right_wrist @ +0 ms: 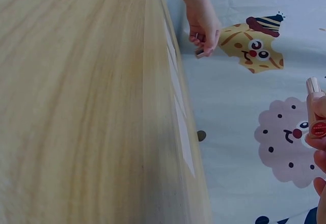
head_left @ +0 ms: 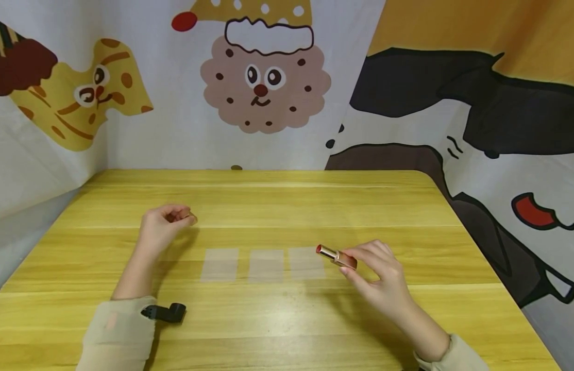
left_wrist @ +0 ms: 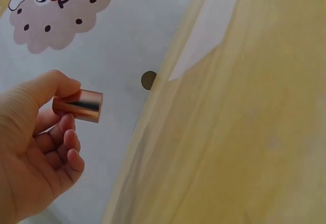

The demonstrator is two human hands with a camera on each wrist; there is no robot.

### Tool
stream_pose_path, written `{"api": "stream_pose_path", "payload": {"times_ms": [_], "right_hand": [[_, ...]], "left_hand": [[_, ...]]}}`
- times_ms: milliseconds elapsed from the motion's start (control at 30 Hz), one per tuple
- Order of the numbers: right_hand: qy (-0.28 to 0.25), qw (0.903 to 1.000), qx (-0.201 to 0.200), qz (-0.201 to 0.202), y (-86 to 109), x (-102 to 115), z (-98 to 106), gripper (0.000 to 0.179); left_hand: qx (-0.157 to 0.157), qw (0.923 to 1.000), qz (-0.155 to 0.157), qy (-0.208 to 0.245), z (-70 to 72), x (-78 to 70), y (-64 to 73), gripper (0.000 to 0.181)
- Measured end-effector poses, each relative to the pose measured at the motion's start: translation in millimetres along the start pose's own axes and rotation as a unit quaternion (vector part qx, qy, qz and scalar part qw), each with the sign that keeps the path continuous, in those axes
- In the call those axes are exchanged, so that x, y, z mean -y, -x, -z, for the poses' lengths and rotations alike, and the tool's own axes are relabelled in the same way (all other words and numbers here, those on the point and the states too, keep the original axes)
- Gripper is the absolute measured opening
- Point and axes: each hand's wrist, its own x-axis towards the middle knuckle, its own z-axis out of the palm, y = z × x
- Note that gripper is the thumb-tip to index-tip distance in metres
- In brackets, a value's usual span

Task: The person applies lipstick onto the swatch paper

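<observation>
We see the right hand (head_left: pixel 382 275) pinching the base of an uncapped lipstick (head_left: pixel 348 259) between thumb and fingers, raised over the counter (head_left: pixel 277 201) with its red tip pointing left, near the rightmost of three pale squares (head_left: pixel 305 265). Those squares lie side by side in a row, slightly apart. Farther left, we find the left hand (head_left: pixel 164 226) holding a shiny copper-coloured cap (left_wrist: pixel 84 106) between thumb and fingers, its other fingers curled, also above the counter. Behind, we have a curtain (head_left: pixel 171 139) printed with cartoon food.
</observation>
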Motion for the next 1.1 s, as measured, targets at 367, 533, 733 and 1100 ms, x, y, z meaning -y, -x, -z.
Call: {"api": "stream_pose_path", "payload": {"times_ms": [367,533,733,1100], "right_hand": [[-0.01,0.9999,-0.007,0.008,0.0,0.5,-0.5,0.024],[-0.015,0.9998,-0.008,0.008,0.3,0.5,-0.9,0.022],[-0.019,0.9998,-0.009,0.003,0.8,0.6,-1.2,0.023],[-0.023,0.9997,-0.011,0.005,1.7,-0.4,-2.0,0.023]], "left_hand": [[0.051,0.9979,0.02,-0.035,-1.0,8.1,-1.1,0.023],[0.068,0.9965,0.028,-0.04,-0.6,11.3,-0.3,0.025],[0.073,0.9957,0.028,-0.05,-1.1,14.8,-1.1,0.026],[0.085,0.9946,0.032,-0.05,-1.3,14.6,-0.1,0.03]]}}
